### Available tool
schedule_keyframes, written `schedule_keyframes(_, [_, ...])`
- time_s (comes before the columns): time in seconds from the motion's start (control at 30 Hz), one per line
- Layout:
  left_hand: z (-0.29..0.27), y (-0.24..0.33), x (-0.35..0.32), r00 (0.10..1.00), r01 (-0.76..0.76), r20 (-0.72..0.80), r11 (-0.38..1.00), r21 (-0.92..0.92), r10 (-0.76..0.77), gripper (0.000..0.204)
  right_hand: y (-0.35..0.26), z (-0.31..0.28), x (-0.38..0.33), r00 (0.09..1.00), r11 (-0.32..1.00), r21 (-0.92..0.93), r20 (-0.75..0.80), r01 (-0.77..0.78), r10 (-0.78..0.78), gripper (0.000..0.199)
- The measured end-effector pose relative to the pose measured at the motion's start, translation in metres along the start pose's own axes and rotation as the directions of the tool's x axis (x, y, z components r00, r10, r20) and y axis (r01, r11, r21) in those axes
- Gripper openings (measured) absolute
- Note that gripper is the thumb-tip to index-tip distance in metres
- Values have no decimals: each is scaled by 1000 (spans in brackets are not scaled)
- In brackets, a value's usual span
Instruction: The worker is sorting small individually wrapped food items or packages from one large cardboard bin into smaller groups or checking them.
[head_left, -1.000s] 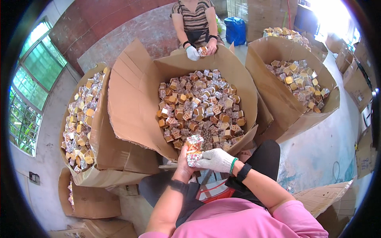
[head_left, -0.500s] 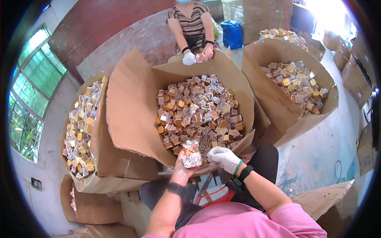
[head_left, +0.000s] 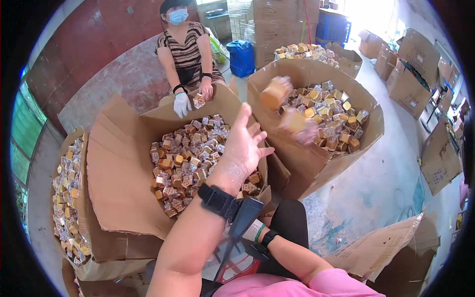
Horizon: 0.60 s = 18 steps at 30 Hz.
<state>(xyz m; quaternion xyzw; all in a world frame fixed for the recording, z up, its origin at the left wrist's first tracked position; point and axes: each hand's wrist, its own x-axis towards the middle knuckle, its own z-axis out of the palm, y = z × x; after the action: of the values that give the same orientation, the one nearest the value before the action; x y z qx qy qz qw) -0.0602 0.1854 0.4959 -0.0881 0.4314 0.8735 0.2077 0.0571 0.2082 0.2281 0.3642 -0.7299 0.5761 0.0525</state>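
Observation:
My bare left hand (head_left: 242, 146) reaches out over the edge between two big cartons, fingers spread and nothing in them. Just beyond its fingertips two small gold-based pieces wrapped in shiny film, one (head_left: 276, 92) above the other (head_left: 299, 126), are blurred in mid-air in front of the right carton (head_left: 316, 168). Below my left wrist, my white-gloved right hand (head_left: 253, 230) is partly covered by a dark device on the left wrist strap; its fingers are hidden. Many similar wrapped pieces (head_left: 180, 163) fill the middle carton (head_left: 121, 173).
A person (head_left: 185, 54) in a striped top sits across the middle carton, holding a wrapped piece over its rim. Another filled carton (head_left: 91, 198) stands at the left. A blue container (head_left: 241, 58) and stacked boxes (head_left: 282, 29) are behind. Cardboard flaps (head_left: 376, 247) lie at lower right.
My left hand has swung from the middle carton's near edge to the right and let go of the wrapped pieces. My right hand has drawn down and back. The view has turned right.

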Motion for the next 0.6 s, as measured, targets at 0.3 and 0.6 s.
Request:
schedule_keyframes(0.3, [-184, -12, 35, 975, 171, -175, 960, 223, -133, 34, -15, -75, 40, 731, 358, 801, 141, -481, 668, 6])
schedule_keyframes(0.6, [-396, -83, 24, 684, 525, -687, 818, 232, -244, 23, 32, -94, 86, 719, 738, 219, -174, -638, 673, 20])
